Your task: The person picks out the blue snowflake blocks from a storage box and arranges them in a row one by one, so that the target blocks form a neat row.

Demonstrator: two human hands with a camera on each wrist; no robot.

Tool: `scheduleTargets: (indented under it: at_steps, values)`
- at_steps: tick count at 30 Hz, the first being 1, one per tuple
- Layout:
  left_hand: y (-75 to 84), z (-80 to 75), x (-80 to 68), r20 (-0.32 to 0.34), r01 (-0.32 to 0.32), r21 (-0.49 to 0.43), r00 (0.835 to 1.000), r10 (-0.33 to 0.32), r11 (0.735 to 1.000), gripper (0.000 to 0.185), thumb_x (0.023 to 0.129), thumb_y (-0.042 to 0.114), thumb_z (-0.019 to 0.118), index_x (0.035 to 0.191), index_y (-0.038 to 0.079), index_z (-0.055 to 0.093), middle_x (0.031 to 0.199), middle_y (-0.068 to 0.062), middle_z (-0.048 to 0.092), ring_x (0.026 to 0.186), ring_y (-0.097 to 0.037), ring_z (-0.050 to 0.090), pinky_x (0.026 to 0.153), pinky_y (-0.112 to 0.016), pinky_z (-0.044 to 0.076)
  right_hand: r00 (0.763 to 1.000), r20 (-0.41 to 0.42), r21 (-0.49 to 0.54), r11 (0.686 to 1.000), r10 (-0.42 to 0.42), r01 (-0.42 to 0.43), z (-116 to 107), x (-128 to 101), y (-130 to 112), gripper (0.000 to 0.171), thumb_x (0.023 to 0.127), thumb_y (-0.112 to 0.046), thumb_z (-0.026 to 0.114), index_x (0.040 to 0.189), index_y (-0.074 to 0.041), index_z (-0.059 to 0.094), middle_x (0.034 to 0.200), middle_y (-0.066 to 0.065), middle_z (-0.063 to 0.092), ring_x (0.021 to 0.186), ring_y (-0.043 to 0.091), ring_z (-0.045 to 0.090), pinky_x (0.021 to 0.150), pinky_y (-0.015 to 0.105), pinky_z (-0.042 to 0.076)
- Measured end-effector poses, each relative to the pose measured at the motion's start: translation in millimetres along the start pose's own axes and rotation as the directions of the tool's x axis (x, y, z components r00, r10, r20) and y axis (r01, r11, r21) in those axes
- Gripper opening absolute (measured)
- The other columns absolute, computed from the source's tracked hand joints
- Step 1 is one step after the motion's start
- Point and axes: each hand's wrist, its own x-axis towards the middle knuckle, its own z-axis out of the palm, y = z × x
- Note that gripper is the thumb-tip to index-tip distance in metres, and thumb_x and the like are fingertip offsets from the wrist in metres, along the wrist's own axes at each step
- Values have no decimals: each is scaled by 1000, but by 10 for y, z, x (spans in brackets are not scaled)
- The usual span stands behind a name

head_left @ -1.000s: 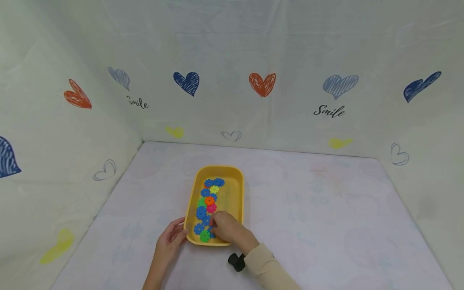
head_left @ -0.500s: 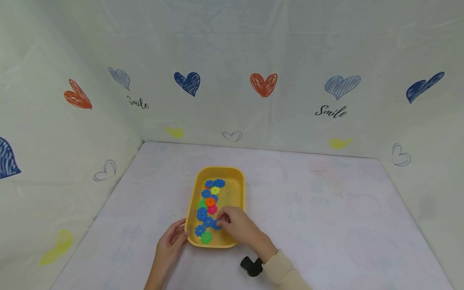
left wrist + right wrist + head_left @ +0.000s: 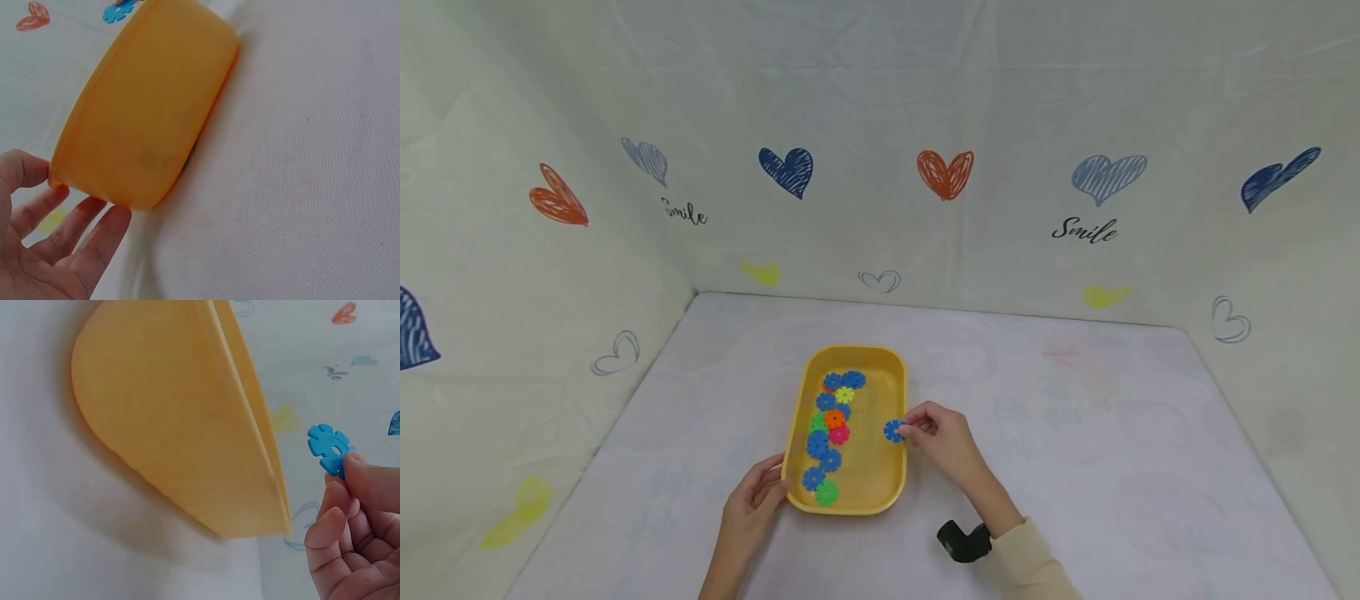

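A yellow plastic tray (image 3: 872, 479) stands on the table with several toothed interlocking discs in blue, green, orange, pink and yellow along its left half, such as a green disc (image 3: 827, 492) at the near end. My left hand (image 3: 754, 500) holds the tray's near left corner, thumb at the rim and fingertips against the outer wall (image 3: 125, 125). Between thumb and forefinger my right hand (image 3: 951, 442) pinches a blue disc (image 3: 323, 444) by its edge. In the head view that disc overlaps the tray's right rim; the right wrist view shows it beyond the tray's side.
White table surface (image 3: 1075, 467) spreads to the right of the tray. A white curtain (image 3: 1015, 100) printed with hearts and words hangs behind and to the left. A black fitting (image 3: 962, 542) sits at the right wrist, near the beige sleeve (image 3: 1030, 554).
My right hand has lifted a blue disc from the near part of the tray and carried it right to the rim. The left hand keeps its hold on the corner.
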Motion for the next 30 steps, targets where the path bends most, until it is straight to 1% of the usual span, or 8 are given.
scheduleTargets:
  at_steps: [4,9,16,19,23,27,30]
  values:
    - [-19,-10,0,5,-12,2,1000,12,1000,39,87,9,57,125,1,50,113,-23,59,86,5,58,75,-10,48,995,-63,33,997,73,-71,-95,52,108,11,79,-14,68,85,-6,63,71,8,61,59,17,53,52,19,46]
    - [-25,-8,15,7,-6,10,1000,6,1000,39,87,9,57,125,2,50,113,-22,59,86,5,58,75,-10,47,987,-110,28,993,114,-112,-200,135,285,12,81,-13,67,87,-4,62,74,14,61,57,14,51,54,20,47]
    - [-19,2,27,3,11,9,1000,-11,1000,38,87,8,56,124,2,51,113,-21,59,86,3,59,75,-10,48,974,-157,-3,986,164,-166,-267,255,552,15,82,-11,65,90,1,61,70,7,59,56,13,51,52,20,45]
    - [-10,6,31,4,15,10,1000,-15,1000,38,87,8,57,124,3,51,113,-21,59,86,4,59,75,-10,48,967,-171,6,982,187,-189,-282,297,648,15,82,-10,64,90,3,60,68,7,58,55,13,50,50,21,44]
    - [-2,13,33,8,24,11,1000,-24,1000,37,87,9,56,124,3,51,113,-21,59,85,4,59,75,-10,48,959,-170,42,974,227,-223,-286,339,749,15,83,-7,63,90,5,59,70,7,58,56,12,51,51,20,46]
    - [-9,8,32,5,18,16,1000,-18,1000,37,87,7,55,123,3,51,113,-21,59,85,4,59,75,-10,48,959,-156,63,971,237,-229,-263,388,782,14,82,-6,63,89,5,59,71,8,59,57,10,54,53,21,50]
    - [-25,-4,29,0,15,12,1000,-15,1000,36,87,6,56,123,3,52,112,-21,60,85,3,59,75,-11,48,959,-149,47,970,242,-238,-233,426,785,15,81,-8,64,89,5,60,69,8,59,56,9,54,53,22,50]
